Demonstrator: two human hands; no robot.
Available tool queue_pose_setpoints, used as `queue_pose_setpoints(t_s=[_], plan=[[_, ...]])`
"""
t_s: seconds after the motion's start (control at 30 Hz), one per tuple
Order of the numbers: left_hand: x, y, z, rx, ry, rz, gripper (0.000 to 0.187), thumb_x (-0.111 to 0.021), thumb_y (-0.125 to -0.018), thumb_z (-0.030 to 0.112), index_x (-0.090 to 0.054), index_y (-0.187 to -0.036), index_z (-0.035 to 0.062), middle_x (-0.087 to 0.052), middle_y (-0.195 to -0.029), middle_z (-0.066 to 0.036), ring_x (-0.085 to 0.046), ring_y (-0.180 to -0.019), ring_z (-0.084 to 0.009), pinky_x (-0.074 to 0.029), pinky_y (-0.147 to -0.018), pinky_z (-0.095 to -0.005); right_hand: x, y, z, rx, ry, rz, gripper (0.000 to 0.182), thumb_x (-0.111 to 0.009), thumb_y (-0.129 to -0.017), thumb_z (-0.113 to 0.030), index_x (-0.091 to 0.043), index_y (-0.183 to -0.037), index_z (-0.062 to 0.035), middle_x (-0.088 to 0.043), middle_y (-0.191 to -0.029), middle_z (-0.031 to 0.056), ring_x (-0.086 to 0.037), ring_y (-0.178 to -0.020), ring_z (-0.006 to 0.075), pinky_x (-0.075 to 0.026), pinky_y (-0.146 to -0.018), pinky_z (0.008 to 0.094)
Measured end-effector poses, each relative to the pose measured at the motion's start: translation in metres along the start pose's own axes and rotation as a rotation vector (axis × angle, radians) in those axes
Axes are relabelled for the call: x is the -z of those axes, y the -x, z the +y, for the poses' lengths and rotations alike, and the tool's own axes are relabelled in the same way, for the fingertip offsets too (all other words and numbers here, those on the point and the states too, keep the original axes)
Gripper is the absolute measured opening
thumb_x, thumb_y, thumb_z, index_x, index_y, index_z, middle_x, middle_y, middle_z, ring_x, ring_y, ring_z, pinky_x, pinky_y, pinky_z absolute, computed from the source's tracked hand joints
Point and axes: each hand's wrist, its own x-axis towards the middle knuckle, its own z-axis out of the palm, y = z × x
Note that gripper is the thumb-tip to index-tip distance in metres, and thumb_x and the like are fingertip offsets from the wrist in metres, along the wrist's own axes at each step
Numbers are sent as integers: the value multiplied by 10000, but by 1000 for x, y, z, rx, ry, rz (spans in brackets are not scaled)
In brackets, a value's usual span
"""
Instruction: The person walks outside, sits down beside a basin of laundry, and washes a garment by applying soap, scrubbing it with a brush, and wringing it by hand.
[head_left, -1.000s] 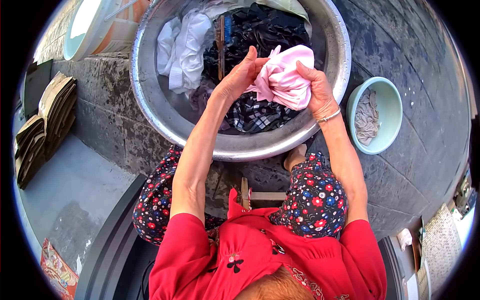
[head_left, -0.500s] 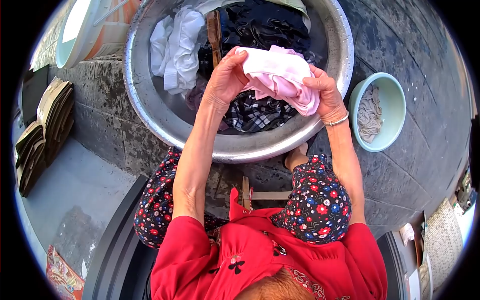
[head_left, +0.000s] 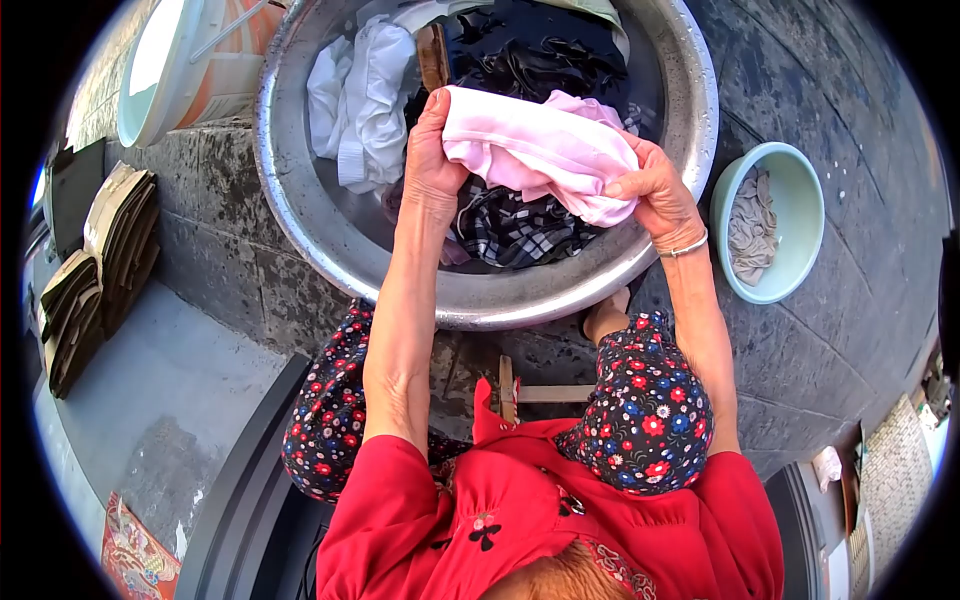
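Both hands grip a pink garment above a large metal basin. My left hand is closed on its left end, and my right hand, with a bracelet at the wrist, pinches its right end. The cloth is stretched between them, its right part bunched in folds. Below it in the basin lie a black-and-white checked garment, white clothes, dark wet cloth and a brown wooden piece.
A pale green bowl holding a greyish cloth stands right of the basin. On the left are a bucket and stacked flattened cardboard. A wooden bar lies between the knees.
My left hand has moved left and the right hand slightly right, pulling the pink garment wider. The whole view has shifted slightly.
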Motion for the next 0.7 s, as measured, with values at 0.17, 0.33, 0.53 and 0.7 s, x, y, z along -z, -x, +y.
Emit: queue_pose_setpoints(t_s=[0.17,0.33,0.53,0.7], plan=[[7,-5,2,-19,-59,21,190,-634,-848,206,-599,-972,67,-655,-933,-78,-633,-855,-210,-519,-793,-371,-3,0,2,-11,-46,15,580,-672,-561,95,-551,-1122,13,-623,-1026,80,-605,-942,179,-457,-919,309],[-1,-13,0,-78,-242,149,169,-635,-852,192,-593,-954,63,-646,-936,-80,-625,-838,-199,-527,-758,-340,-16,-4,9,24,-117,14,622,-644,-570,111,-543,-1173,-4,-610,-1085,90,-597,-1001,202,-437,-961,324],[-24,2,3,207,-244,63,351,-686,-807,303,-596,-992,19,-644,-941,-85,-623,-858,-190,-514,-780,-331,-12,-13,12,91,-251,18,547,-618,-701,109,-504,-1222,-15,-574,-1167,101,-556,-1075,191,-423,-979,299],[-40,10,2,163,-561,-27,329,-709,-772,177,-604,-1035,8,-646,-971,-80,-612,-856,-167,-491,-790,-311,-4,-16,10,108,-210,109,396,-670,-801,-114,-532,-1159,-13,-597,-1123,92,-584,-1006,186,-484,-906,325]])
